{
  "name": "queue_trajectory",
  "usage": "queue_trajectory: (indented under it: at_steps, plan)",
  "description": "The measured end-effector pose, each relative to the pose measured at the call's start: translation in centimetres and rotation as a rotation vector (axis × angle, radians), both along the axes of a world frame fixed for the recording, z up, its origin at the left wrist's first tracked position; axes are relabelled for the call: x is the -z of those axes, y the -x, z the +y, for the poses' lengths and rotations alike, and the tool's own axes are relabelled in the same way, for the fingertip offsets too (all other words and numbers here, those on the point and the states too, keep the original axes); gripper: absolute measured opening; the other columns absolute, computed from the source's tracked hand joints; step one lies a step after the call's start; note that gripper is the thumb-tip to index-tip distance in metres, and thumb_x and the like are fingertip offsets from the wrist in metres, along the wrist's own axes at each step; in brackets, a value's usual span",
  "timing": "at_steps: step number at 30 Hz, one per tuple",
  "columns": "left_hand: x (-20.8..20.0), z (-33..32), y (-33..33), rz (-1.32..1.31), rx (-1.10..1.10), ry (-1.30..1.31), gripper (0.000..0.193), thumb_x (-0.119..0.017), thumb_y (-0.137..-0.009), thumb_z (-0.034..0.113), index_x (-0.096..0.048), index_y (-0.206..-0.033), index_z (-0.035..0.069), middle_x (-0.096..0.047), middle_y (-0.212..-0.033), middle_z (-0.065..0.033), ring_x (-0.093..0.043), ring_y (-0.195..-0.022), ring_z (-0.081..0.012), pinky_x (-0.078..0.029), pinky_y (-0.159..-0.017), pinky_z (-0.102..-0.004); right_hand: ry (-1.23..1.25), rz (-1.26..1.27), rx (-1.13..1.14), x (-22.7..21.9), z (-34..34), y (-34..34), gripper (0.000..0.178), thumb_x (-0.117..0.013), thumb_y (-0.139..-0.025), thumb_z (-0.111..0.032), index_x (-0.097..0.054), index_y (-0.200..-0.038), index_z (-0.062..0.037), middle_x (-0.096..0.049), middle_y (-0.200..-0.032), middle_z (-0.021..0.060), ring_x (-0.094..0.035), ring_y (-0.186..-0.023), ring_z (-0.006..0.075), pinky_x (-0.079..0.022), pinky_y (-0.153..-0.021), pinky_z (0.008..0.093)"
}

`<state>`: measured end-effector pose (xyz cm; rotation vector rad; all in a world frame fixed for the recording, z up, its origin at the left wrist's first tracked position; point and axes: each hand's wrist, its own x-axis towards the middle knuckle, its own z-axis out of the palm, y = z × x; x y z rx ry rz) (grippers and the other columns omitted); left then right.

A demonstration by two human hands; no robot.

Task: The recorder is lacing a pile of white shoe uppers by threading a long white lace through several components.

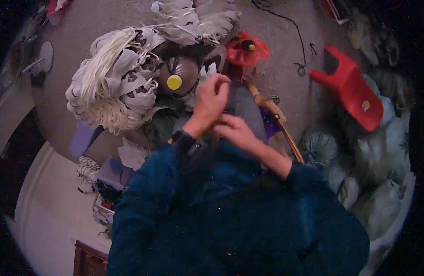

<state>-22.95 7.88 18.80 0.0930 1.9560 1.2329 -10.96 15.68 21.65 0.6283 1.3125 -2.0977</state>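
Note:
My left hand (pixel 210 103), with a dark watch (pixel 183 140) at its wrist, is raised in front of me. Its fingers are curled with thumb and forefinger close together; whatever they hold is too small to make out. Just below and to the right, my right hand (pixel 237 132) has its fingers bent in close to the left one, and I cannot see what lies in them. Beyond the left hand shows a small white piece (pixel 209 70). Next to it stands a container with a yellow cap (pixel 174 82), beside a heap of pale grey shoe uppers (pixel 124 69) draped with cream laces (pixel 99 76).
A red plastic bag (pixel 239 56) lies ahead, with a dark yellow-capped bottle (pixel 248 45) on it. Rightward are a curved wooden piece (pixel 270 108), a red plastic seat (pixel 347 83) and several stuffed sacks (pixel 382 152). A black cord (pixel 298 37) trails over the floor.

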Motion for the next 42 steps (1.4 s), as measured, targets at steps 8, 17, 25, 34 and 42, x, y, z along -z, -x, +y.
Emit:
queue_trajectory:
  at_steps: [8, 17, 25, 34, 42]
  plan:
    - [6.2, -3.7, -1.1, 0.550, 0.902, 0.464, 0.014, -0.059, -0.084, 0.017, -0.068, -0.088, 0.008, -0.068, -0.086, -0.0112, -0.068, -0.079, -0.0310, -0.051, -0.067, -0.0469, -0.914, 0.579, -0.035, -5.8, -2.2, 2.6, 0.029, -0.063, -0.084, -0.008, -0.057, -0.113, -0.0038, -0.055, -0.110, 0.0140, -0.054, -0.108, 0.0315, -0.045, -0.089, 0.0365]
    - [4.4, -7.0, -5.5, 0.174, 1.081, 0.494, 0.016, -0.060, -0.081, 0.023, -0.068, -0.090, 0.012, -0.066, -0.093, -0.0107, -0.065, -0.082, -0.0251, -0.048, -0.068, -0.0444, -0.457, 0.342, -0.254, -2.4, -2.9, 3.9, 0.017, -0.070, -0.078, -0.014, -0.063, -0.087, -0.0020, -0.059, -0.093, 0.0156, -0.059, -0.099, 0.0346, -0.034, -0.105, 0.0460]
    - [5.4, -8.9, -9.7, 0.399, 1.105, 0.374, 0.018, -0.060, -0.081, 0.024, -0.067, -0.093, 0.012, -0.065, -0.096, -0.0117, -0.064, -0.088, -0.0255, -0.046, -0.073, -0.0448, -0.057, 0.065, -0.723, 0.1, -3.4, 4.6, 0.019, -0.068, -0.072, -0.014, -0.064, -0.085, -0.0009, -0.063, -0.072, 0.0114, -0.064, -0.082, 0.0260, -0.021, -0.116, 0.0429]
    - [7.8, -8.1, -12.1, 0.570, 1.276, 0.410, 0.021, -0.060, -0.081, 0.025, -0.066, -0.096, 0.012, -0.063, -0.099, -0.0128, -0.061, -0.095, -0.0260, -0.044, -0.078, -0.0453, -0.250, -0.079, -0.786, 0.3, -2.9, 2.7, 0.013, -0.067, -0.071, -0.009, -0.064, -0.080, -0.0007, -0.061, -0.073, 0.0036, -0.057, -0.068, 0.0135, -0.048, -0.073, 0.0296]
    - [3.6, -5.8, -9.1, 0.155, 0.839, 0.185, 0.021, -0.062, -0.081, 0.022, -0.063, -0.093, 0.005, -0.063, -0.096, -0.0156, -0.063, -0.094, -0.0328, -0.049, -0.076, -0.0437, 0.423, -0.064, -0.462, -2.5, -0.5, 0.1, 0.015, -0.063, -0.082, -0.007, -0.061, -0.096, -0.0029, -0.061, -0.088, 0.0007, -0.055, -0.079, 0.0086, -0.045, -0.070, 0.0247]
